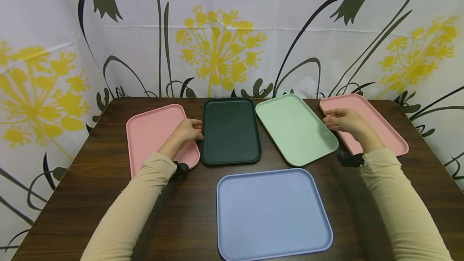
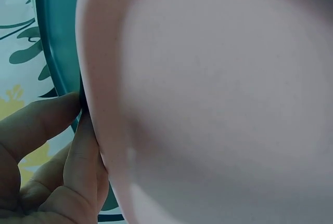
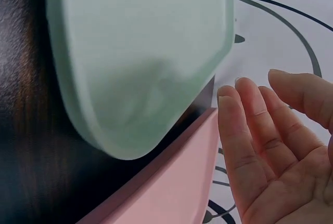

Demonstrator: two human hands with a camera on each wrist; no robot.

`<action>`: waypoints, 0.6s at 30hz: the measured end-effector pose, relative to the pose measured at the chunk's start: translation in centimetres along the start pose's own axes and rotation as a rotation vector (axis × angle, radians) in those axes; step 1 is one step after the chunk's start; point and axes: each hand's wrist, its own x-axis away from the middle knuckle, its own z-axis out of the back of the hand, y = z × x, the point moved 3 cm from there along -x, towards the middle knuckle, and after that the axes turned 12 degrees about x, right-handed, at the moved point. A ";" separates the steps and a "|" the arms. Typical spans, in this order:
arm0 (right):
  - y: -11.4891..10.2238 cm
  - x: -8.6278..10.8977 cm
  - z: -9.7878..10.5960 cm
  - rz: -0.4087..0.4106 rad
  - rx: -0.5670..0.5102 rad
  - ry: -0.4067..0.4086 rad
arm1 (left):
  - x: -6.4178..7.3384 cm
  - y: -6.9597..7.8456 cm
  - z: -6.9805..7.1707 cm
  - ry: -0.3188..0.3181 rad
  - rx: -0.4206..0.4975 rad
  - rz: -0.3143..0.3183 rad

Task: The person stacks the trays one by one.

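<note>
My left hand (image 1: pixel 185 131) hovers over the right edge of a pink tray (image 1: pixel 150 132). Its fingertips reach the left edge of a dark green tray (image 1: pixel 232 132). In the left wrist view the thumb and fingers, loosely extended, meet at the dark green rim (image 2: pixel 60 52), partly behind the pink tray (image 2: pixel 218 78); whether they press it is hard to see. Above a second pink tray (image 1: pixel 380 128), my right hand (image 1: pixel 349 124) holds nothing. Its relaxed fingers (image 3: pixel 237 141) point toward the right edge of a light green tray (image 1: pixel 297 130), apart from it in the right wrist view.
A blue tray (image 1: pixel 273 214) lies in front of the dark green and light green trays on the brown wooden table (image 1: pixel 72 208). Behind the table hangs a white cloth (image 1: pixel 282 23) with yellow and grey plant prints.
</note>
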 end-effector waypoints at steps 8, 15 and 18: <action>0.2 0.1 -0.2 -0.034 0.039 0.018 | 0.0 0.0 -0.1 -0.008 0.025 -0.001; 0.6 -0.1 -0.5 -0.040 0.074 0.070 | -0.1 -0.1 -0.1 -0.007 0.040 0.005; 0.7 -0.2 -0.6 -0.043 0.089 0.089 | -0.1 -0.2 -0.1 -0.005 0.045 0.002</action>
